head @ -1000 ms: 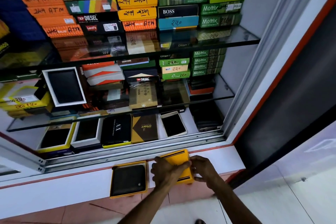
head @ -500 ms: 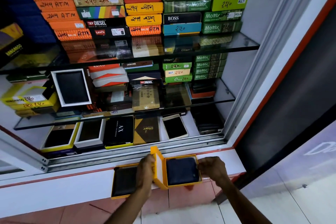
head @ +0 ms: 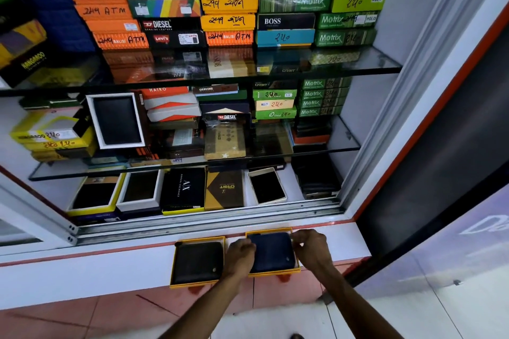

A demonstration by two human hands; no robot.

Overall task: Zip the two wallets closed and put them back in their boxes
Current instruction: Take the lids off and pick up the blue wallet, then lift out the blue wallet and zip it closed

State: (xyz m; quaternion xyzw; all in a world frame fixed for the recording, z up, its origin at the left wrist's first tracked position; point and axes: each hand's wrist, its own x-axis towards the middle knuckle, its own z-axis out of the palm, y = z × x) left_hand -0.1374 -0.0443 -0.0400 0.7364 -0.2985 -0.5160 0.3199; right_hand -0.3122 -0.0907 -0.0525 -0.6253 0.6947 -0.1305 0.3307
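Two open yellow boxes sit side by side on the white ledge below the display case. The left box (head: pixel 192 284) holds a black wallet (head: pixel 198 261) lying flat, with nothing touching it. The right box (head: pixel 275 274) holds a dark blue wallet (head: pixel 272 252). My left hand (head: pixel 239 254) is curled against the blue wallet's left edge, between the two boxes. My right hand (head: pixel 311 248) pinches its upper right corner. I cannot see a lid on either box.
Behind the ledge runs the metal sliding-door track (head: pixel 209 221) of a glass-shelved display case (head: pixel 330 69) packed with stacked wallet boxes. A row of open boxes (head: pixel 137 192) lies just past the track. The ledge's front drops to an orange tiled floor (head: pixel 82 319).
A second ago both hands held the right box with its yellow lid shut. My left hand swung the lid up; now the lid is out of sight and both hands grip the blue wallet's sides.
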